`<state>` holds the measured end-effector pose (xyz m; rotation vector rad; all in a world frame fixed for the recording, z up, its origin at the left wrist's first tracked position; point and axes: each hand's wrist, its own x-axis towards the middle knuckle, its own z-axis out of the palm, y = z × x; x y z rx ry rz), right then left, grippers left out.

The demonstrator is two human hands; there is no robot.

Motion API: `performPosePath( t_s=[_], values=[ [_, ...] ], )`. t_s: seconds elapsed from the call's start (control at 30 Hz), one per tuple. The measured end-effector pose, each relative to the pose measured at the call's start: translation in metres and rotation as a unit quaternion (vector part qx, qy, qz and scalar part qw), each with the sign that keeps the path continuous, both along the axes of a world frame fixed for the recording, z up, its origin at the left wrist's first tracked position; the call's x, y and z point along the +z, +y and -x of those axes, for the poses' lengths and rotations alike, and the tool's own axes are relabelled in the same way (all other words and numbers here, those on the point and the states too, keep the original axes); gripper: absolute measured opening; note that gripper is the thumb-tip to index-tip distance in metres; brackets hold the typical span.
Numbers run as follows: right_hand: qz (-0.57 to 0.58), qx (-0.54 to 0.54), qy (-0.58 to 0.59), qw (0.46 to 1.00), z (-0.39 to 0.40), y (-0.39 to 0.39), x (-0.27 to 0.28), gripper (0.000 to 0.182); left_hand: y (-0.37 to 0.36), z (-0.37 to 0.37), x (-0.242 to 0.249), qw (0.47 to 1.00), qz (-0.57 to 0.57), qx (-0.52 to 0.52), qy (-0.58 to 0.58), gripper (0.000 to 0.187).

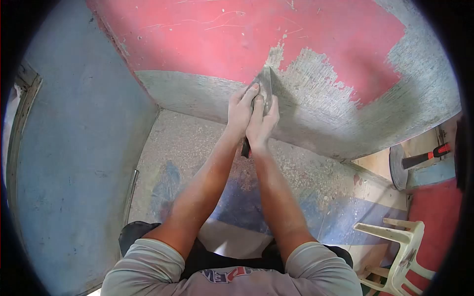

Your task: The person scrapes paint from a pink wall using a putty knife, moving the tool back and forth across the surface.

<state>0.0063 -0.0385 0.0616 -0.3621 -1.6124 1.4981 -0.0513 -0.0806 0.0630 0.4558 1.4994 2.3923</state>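
A wide metal paint scraper (267, 81) meets the wall where pink paint (197, 37) borders bare grey surface (311, 74). My left hand (240, 108) is closed on the scraper from the left, its thumb lying along the blade. From the right, my right hand (262, 121) also grips it, close against the left. The dark end of the handle (246, 148) pokes out below my wrists; the rest is hidden by my hands. Pale dust coats both hands and forearms.
A blue-grey wall (79, 138) rises on the left. Debris covers the speckled floor (197, 143) below the pink wall. At right stand a cream plastic chair (402, 251) and a round disc-shaped item (397, 166) beside a black-and-red handle (428, 156).
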Motion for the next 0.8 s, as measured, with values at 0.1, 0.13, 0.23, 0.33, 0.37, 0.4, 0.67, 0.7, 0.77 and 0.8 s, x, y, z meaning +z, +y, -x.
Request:
performPosePath(
  t_s=[0.1, 0.13, 0.23, 0.33, 0.37, 0.4, 0.67, 0.7, 0.77, 0.8],
  values=[
    [-0.006, -0.005, 0.019, 1.0, 0.004, -0.003, -0.014, 0.026, -0.002, 0.0, -0.01, 1.0, 0.006, 0.004, 0.006, 0.025],
    [-0.008, -0.009, 0.02, 1.0, 0.003, -0.004, -0.018, 0.026, -0.003, -0.001, -0.012, 1.0, 0.001, 0.003, 0.001, 0.026],
    [0.02, -0.001, 0.003, 1.0, 0.002, -0.006, -0.014, 0.026, -0.004, -0.003, -0.006, 1.0, -0.005, 0.0, -0.016, 0.022],
    [-0.021, -0.013, 0.01, 1.0, 0.002, -0.006, 0.014, 0.025, -0.006, -0.003, 0.022, 1.0, 0.028, 0.01, -0.001, 0.022],
    [-0.013, -0.017, 0.013, 1.0, 0.003, -0.007, 0.017, 0.025, -0.005, 0.0, 0.022, 1.0, 0.017, 0.0, -0.006, 0.022],
    [-0.005, -0.02, 0.016, 1.0, 0.005, -0.01, 0.019, 0.025, -0.005, 0.004, 0.022, 1.0, 0.006, -0.008, -0.011, 0.022],
    [0.025, -0.003, 0.021, 0.999, 0.006, -0.01, -0.007, 0.026, -0.005, 0.006, -0.006, 1.0, 0.023, -0.003, -0.013, 0.024],
    [0.025, -0.003, 0.018, 1.0, 0.004, -0.01, -0.008, 0.027, -0.006, 0.004, -0.006, 1.0, 0.026, -0.008, -0.015, 0.025],
    [0.019, -0.003, 0.021, 1.0, 0.004, -0.008, -0.006, 0.027, -0.005, 0.003, -0.005, 0.999, 0.019, -0.007, -0.029, 0.024],
    [0.015, -0.004, 0.024, 1.0, 0.005, -0.007, -0.003, 0.028, -0.005, 0.002, 0.002, 0.999, 0.016, -0.006, -0.034, 0.024]
  ],
)
